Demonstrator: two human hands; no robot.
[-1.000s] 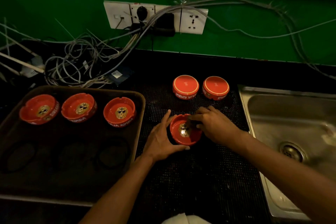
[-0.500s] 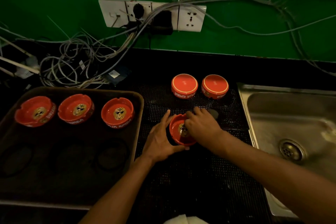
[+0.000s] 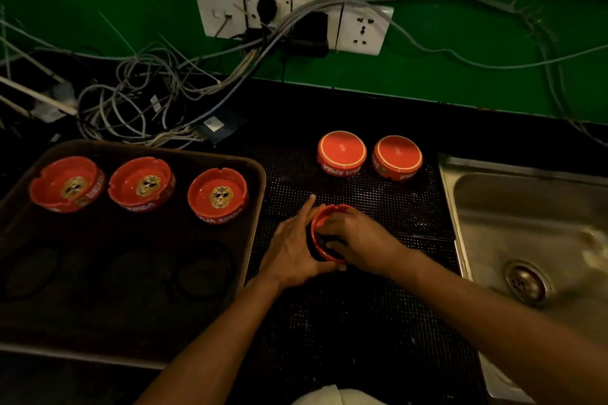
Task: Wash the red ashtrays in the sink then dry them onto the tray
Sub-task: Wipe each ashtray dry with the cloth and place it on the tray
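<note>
A red ashtray (image 3: 318,220) stands upright on the black dotted mat (image 3: 348,325), between the tray and the sink. My left hand (image 3: 289,248) grips its left side, thumb along the near rim. My right hand (image 3: 360,238) reaches into the bowl with curled fingers over a dark wad, seemingly a cloth, hiding the inside. Three red ashtrays (image 3: 67,182) (image 3: 141,182) (image 3: 218,196) with lion emblems sit upright in a row at the back of the brown tray (image 3: 257,174). Two more ashtrays (image 3: 341,153) (image 3: 397,156) lie upside down at the back of the mat.
The steel sink (image 3: 533,227) with its drain (image 3: 526,283) is at the right. A tangle of cables (image 3: 131,108) lies behind the tray, under wall sockets (image 3: 292,18) on the green wall. Something white (image 3: 332,396) shows at the bottom edge.
My right hand has moved left and deeper into the ashtray, now covering the emblem that showed earlier. My left hand keeps its grip on the ashtray's side.
</note>
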